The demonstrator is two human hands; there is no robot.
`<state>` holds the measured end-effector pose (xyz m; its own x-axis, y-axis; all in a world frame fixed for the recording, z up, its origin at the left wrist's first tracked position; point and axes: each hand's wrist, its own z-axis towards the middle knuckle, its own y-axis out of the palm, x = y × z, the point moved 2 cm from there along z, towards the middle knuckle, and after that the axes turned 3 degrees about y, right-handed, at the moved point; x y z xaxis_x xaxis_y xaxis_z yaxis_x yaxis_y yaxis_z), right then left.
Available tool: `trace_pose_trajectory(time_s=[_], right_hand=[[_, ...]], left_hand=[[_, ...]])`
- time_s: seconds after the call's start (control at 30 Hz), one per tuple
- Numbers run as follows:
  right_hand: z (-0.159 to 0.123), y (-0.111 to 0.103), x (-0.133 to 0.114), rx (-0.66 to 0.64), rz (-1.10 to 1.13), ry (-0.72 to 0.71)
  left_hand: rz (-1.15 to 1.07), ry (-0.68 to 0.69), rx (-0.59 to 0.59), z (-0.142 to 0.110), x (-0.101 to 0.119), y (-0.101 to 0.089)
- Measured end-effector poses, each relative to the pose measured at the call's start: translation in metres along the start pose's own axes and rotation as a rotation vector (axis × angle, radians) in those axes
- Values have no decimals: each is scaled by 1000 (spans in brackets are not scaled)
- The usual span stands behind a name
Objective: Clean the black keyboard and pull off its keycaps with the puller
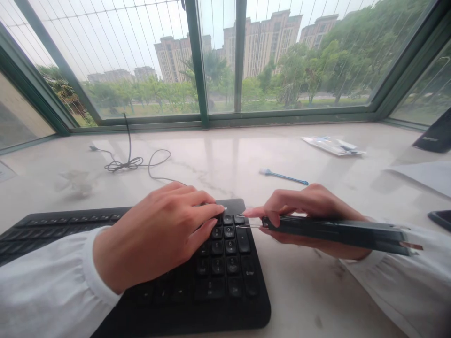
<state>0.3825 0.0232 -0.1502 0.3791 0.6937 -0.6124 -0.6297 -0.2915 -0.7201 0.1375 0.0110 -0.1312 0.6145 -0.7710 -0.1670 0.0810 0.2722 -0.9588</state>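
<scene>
A black keyboard lies on the pale marble sill in front of me. My left hand rests flat on it, fingers stretched over the top of the number pad. My right hand grips a long dark tool with a thin wire tip. The tip reaches the top right keys of the number pad, right by my left fingertips. Both of my sleeves are white.
A black cable lies coiled at the back left. A blue brush-like stick lies behind my right hand. A flat packet is at the back right, white paper and dark devices at the right edge. Window frames bound the sill.
</scene>
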Motion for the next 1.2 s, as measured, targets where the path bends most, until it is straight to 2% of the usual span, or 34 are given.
trace_pose_trajectory(time_s=[0.2, 0.47, 0.67, 0.8, 0.97, 1.2], right_hand=[[8, 0, -13, -37, -33, 52], [7, -2, -13, -3, -121, -14], [6, 4, -15, 18, -102, -4], [5, 8, -12, 42, -72, 45], [7, 12, -8, 133, 68, 152], [8, 5, -9, 74, 100, 205]], left_hand=[[-6, 30, 45, 0, 2, 1], [11, 35, 40, -1, 2, 2], [-1, 40, 58, -1, 3, 0], [-25, 46, 94, -1, 3, 0], [-21, 49, 91, -2, 3, 0], [8, 56, 68, -3, 3, 1]])
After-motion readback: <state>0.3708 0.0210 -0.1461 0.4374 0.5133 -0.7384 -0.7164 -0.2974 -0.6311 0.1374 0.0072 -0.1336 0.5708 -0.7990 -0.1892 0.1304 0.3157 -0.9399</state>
